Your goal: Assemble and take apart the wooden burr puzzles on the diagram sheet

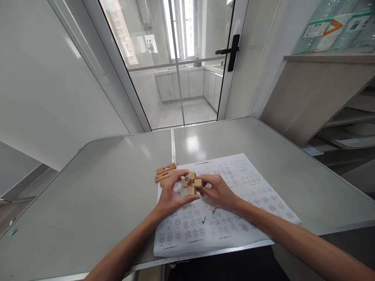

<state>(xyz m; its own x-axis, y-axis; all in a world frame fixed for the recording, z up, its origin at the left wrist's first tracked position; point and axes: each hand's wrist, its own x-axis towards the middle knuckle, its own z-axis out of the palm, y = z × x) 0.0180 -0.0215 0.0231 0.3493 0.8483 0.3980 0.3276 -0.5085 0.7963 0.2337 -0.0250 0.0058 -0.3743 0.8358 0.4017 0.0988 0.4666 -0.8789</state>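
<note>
Wooden interlocking puzzle point(192, 184), likely light, rigid and slightly smooth, seems best pinched by its jutting bar ends, and is grasped between the left hand point(170, 198) and right hand point(219, 191) above the printed sheet point(211, 228) on the counter point(117, 195).

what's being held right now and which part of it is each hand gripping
A wooden puzzle: the left hand spans its far and near sides; the right hand grips its right end.
</note>
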